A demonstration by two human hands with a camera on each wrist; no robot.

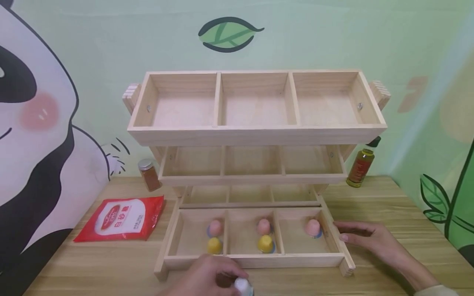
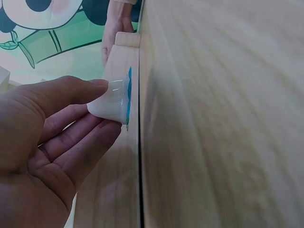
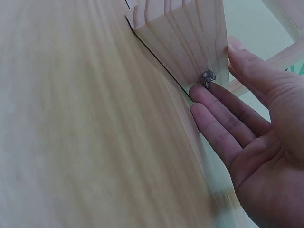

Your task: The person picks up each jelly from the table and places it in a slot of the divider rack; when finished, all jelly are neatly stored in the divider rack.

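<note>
My left hand (image 1: 209, 274) pinches a small white jelly cup (image 2: 110, 100) with a blue lid between thumb and fingers, just in front of the bottom tray's front board. In the left wrist view the cup is on its side, lid facing the tabletop. My right hand (image 1: 377, 240) touches the outer right side of the wooden tiered rack (image 1: 255, 135), fingers nearly straight by a metal bolt (image 3: 208, 77). The bottom tray (image 1: 255, 262) has three compartments. Its left and middle ones each hold a pink cup and a yellow cup; one pink cup (image 1: 312, 227) lies in the right one.
Above, the rack's upper trays overhang the bottom one. A red-and-white packet (image 1: 122, 218) lies on the table at left, with a spice jar (image 1: 149, 174) behind it. An oil bottle (image 1: 361, 166) stands behind the rack at right. A printed backdrop rises behind the table.
</note>
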